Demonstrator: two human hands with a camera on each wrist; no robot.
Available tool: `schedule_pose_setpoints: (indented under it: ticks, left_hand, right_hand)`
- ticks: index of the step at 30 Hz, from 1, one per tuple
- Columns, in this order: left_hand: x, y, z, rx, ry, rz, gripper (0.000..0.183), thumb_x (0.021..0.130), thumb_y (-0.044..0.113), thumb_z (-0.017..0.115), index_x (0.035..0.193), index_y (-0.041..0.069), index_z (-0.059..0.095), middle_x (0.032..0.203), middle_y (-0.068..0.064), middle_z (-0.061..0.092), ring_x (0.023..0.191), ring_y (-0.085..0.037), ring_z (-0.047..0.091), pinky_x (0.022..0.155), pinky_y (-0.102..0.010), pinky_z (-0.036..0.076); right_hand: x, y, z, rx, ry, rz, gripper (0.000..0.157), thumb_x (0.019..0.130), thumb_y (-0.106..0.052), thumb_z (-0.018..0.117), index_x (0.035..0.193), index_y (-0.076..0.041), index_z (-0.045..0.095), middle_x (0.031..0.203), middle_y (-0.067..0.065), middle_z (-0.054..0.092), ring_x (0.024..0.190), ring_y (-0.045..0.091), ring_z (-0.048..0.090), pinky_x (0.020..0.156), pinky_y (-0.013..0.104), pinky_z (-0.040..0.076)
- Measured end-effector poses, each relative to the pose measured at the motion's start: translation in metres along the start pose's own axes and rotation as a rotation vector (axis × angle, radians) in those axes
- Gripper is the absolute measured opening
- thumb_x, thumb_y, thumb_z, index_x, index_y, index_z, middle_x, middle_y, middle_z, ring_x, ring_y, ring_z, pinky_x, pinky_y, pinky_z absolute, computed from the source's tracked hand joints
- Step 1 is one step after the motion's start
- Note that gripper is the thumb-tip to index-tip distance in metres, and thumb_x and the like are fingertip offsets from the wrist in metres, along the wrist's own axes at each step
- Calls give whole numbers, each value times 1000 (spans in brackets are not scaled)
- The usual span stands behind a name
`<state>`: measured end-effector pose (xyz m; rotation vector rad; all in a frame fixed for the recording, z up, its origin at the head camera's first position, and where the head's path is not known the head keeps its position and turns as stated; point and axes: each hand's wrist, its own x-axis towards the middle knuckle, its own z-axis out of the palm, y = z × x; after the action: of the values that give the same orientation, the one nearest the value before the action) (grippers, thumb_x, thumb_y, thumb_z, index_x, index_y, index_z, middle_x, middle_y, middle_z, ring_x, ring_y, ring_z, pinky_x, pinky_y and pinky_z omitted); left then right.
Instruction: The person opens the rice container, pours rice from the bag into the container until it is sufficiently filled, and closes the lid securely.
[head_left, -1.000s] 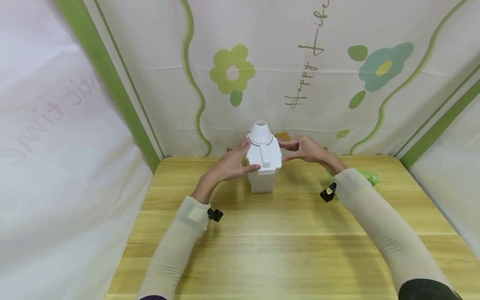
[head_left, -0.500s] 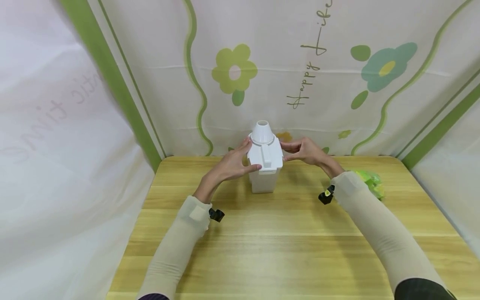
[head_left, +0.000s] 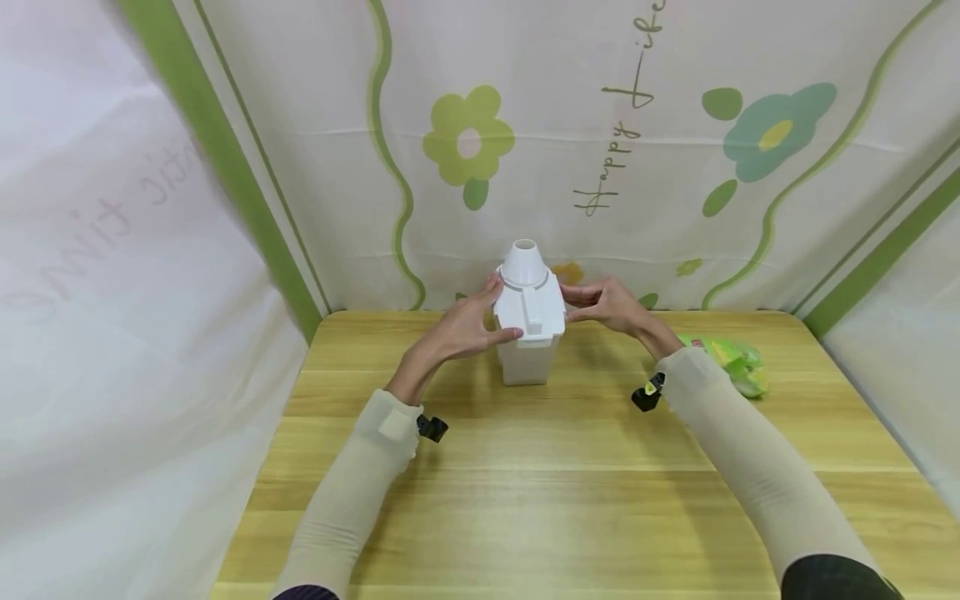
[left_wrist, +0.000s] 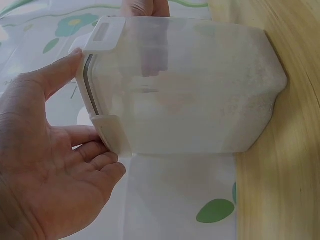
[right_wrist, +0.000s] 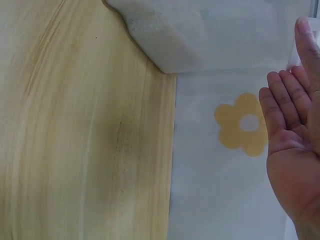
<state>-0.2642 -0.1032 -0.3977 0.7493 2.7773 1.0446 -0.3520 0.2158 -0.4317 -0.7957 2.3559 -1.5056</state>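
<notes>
A translucent plastic storage container stands upright on the table, with small pale grains in its bottom. Its white lid carries a white cone with a round opening on top. My left hand grips the lid from the left, thumb at the front edge and fingers along the side. In the left wrist view, fingertips lie at one hanging lid flap. At the lid's right edge, my right hand holds on with thumb and fingertips. The right wrist view shows its palm, the thumb extended to the lid's edge.
A green and yellow plastic bag lies on the wooden table, right of the container and partly behind the right sleeve. A curtain with printed flowers hangs directly behind the container. Small black cameras sit on both wrists.
Both hands keep their places on the lid and the container stands still. The right forearm has shifted slightly left and down, uncovering more of the green bag.
</notes>
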Motion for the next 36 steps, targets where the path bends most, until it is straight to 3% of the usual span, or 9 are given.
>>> schedule_pose_setpoints:
  ticks: [14, 31, 36]
  left_hand:
    - [2, -2, -1, -4, -3, -12, 105, 96, 58, 71, 169, 8, 13, 178, -8, 0, 162, -30, 14, 131, -48, 18]
    - [0, 1, -4, 2, -27, -36, 106, 97, 58, 70, 169, 8, 11, 177, -7, -1, 163, -30, 12, 131, -48, 17]
    - [0, 2, -4, 10, -31, -30, 105, 98, 57, 70, 169, 7, 12, 177, -13, 3, 163, -32, 13, 131, -48, 18]
  right_hand:
    - [0, 9, 10, 161, 43, 54, 58, 90, -10, 86, 143, -4, 63, 143, 17, 64, 123, 18, 70, 93, 29, 60]
    - [-5, 16, 19, 173, 12, 56, 62, 94, -19, 82, 150, -7, 56, 152, 15, 57, 132, 21, 64, 99, 26, 57]
    - [-6, 24, 23, 199, 20, 67, 60, 98, -18, 78, 152, -7, 54, 158, 12, 50, 139, 23, 58, 102, 22, 54]
